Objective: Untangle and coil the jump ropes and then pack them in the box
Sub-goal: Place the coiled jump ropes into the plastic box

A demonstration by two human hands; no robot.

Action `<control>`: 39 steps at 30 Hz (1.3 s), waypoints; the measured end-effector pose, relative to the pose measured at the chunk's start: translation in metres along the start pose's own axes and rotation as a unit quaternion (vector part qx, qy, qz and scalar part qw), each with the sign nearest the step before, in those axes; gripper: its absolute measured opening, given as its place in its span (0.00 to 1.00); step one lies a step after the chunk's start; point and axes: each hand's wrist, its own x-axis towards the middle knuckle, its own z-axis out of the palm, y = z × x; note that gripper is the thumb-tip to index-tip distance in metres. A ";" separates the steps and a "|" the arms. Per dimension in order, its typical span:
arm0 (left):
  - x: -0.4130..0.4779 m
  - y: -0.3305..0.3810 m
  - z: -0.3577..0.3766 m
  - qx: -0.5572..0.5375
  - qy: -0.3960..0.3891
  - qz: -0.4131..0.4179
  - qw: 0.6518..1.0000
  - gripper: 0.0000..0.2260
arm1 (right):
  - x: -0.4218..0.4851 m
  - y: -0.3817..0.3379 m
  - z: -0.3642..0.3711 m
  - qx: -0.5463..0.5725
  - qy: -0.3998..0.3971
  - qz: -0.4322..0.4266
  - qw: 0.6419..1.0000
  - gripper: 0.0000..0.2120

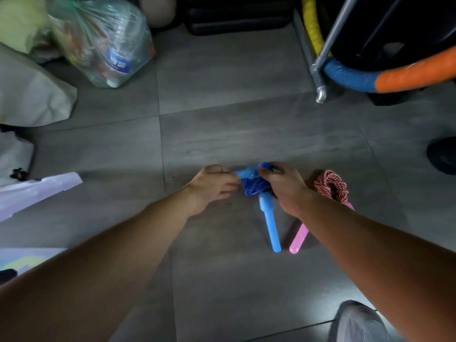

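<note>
Forearms (118, 262) over grey tiled floor (222, 292), hands (214, 186) on blue rope (270, 225), bagged bottles (106, 40) beyond

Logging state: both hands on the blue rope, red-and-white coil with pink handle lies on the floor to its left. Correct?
Wrong side. Head view: red-and-white coil with pink handle lies on the floor right of the blue rope. Left hand and right hand both on it.

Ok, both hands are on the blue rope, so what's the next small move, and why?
Probably swing the blue handle that the left hand pinches down beside the other blue handle. The right hand grips the blue rope, which looks wound already, but its handles point different ways.
</note>
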 end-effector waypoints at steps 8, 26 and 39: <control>-0.053 0.013 -0.064 0.525 0.068 0.085 0.844 0.12 | -0.063 -0.028 0.022 -0.089 -0.148 0.005 0.985 0.13; -0.348 0.016 -0.170 0.103 0.157 0.140 0.972 0.11 | -0.297 -0.161 0.173 -0.274 -0.327 -0.222 0.877 0.15; -0.440 -0.046 -0.268 -0.009 0.157 0.054 0.986 0.17 | -0.374 -0.144 0.296 -0.209 -0.380 -0.217 0.874 0.13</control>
